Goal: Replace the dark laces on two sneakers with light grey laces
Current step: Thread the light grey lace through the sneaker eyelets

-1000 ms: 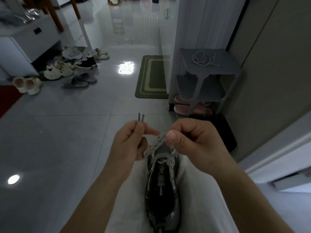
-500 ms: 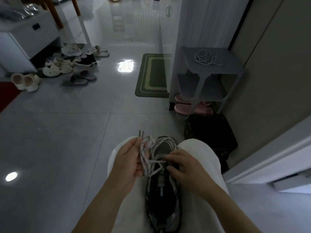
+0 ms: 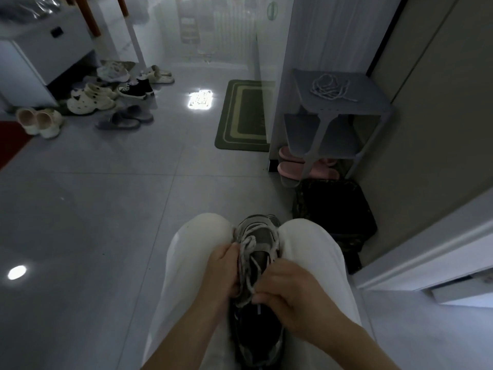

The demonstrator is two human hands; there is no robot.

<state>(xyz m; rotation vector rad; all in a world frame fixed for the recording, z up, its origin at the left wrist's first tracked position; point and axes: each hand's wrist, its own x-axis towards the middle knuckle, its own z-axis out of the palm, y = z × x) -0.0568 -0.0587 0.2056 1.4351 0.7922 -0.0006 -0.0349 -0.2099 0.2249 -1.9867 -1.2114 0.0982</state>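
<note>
Sneaker (image 3: 262, 247) in grey and black lies toe-forward on the person's lap, squeezed between the two knees in white trousers (image 3: 186, 263). A light grey lace (image 3: 246, 253) crosses over its tongue in several loose strands, with a small bunch of loops near the toe end. The left hand (image 3: 222, 268) is at the left edge of the shoe, its fingers curled round the loose strands there. The right hand (image 3: 289, 292) comes from the other side and pinches the lace between thumb and fingertips, low on the tongue (the heel part of the shoe is dark and hard to read).

Ahead on the right stands a grey rack (image 3: 373, 105), and a second lace (image 3: 330, 88) lies coiled on its top shelf. Pink slippers (image 3: 286, 166) sit at the bottom of it, with a dark bag (image 3: 333, 206) just beside on the floor. A green mat (image 3: 244, 116) lies near the rack, and several shoes (image 3: 90, 100) are scattered far left.
</note>
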